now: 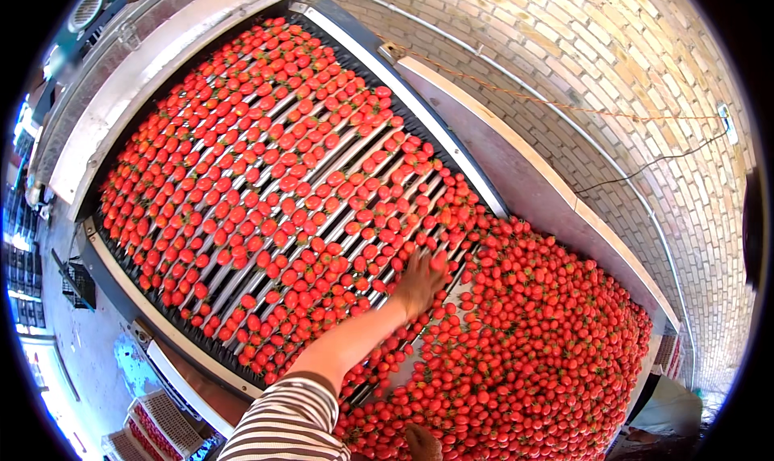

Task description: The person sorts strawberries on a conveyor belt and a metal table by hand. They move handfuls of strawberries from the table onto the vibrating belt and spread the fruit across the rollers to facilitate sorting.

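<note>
My left hand, at the end of an arm in a striped sleeve, reaches over the lower edge of a roller conveyor. Its fingers are spread and slightly blurred among small red tomatoes, touching some of them. My right hand is partly in view at the bottom edge, beside a deep heap of tomatoes; its fingers are mostly hidden. Many tomatoes, some with green stem tops, lie in rows between the metal rollers. A bare strip of metal plate shows between rollers and heap.
Metal side rails border the conveyor, and a sloping side board runs along the heap. A brick wall with a pipe and cables stands at the right. Crates with tomatoes are at lower left; a black crate sits on the floor.
</note>
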{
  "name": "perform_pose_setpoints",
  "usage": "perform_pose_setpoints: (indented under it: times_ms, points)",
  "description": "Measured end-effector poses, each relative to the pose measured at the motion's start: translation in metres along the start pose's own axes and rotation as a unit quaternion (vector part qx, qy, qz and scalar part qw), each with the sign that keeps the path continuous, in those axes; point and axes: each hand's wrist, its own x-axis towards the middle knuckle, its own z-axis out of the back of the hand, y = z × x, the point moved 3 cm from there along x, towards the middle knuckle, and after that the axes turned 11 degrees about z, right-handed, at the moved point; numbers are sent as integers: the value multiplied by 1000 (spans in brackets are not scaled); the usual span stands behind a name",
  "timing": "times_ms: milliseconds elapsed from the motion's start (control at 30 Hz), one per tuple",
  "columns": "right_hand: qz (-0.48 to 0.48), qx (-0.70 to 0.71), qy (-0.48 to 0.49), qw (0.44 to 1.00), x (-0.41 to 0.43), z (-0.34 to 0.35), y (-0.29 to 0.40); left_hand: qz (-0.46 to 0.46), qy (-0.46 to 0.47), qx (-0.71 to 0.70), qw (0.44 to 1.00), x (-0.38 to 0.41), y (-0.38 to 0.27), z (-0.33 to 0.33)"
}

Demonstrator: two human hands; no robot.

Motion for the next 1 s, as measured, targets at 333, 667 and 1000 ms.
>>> perform_pose_setpoints:
  times_ms: [333,667,1000]
  points:
    - [49,-6,-1,999,-16,-15,-15,209,-165,254,930,-134,113,42]
    - [71,280,75,954,-36,-21,-73,227,-177,182,940,-141,168,57]
    - [244,444,47,861,-25,-23,-55,333,-194,6,923,-102,295,59]
